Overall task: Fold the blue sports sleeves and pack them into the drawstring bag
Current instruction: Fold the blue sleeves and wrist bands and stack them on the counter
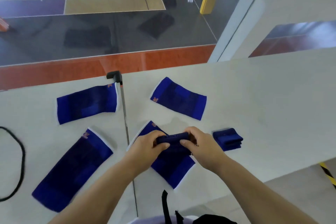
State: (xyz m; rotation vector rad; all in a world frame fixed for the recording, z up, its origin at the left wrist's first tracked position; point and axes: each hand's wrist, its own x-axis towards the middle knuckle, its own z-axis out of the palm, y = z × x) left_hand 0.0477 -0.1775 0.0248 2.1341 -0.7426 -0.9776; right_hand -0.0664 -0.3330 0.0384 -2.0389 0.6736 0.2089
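Note:
My left hand (148, 144) and my right hand (198, 143) both grip a folded blue sleeve (173, 138), held just above a flat blue sleeve (171, 167) on the white table (254, 114). Three more flat blue sleeves lie around: one at far left (86, 103), one at far right (179, 98), one at near left (72, 169). A folded blue sleeve (228, 139) rests to the right of my right hand. A black bag (209, 220) with a strap (165, 205) shows at the bottom edge, mostly cut off.
A metal rod with a black top (123, 107) runs along the table seam between the sleeves. A black cord loop (16, 165) lies at the left edge. A glass wall (109, 32) stands behind the table. The table's right edge drops off near yellow-black floor tape (329, 172).

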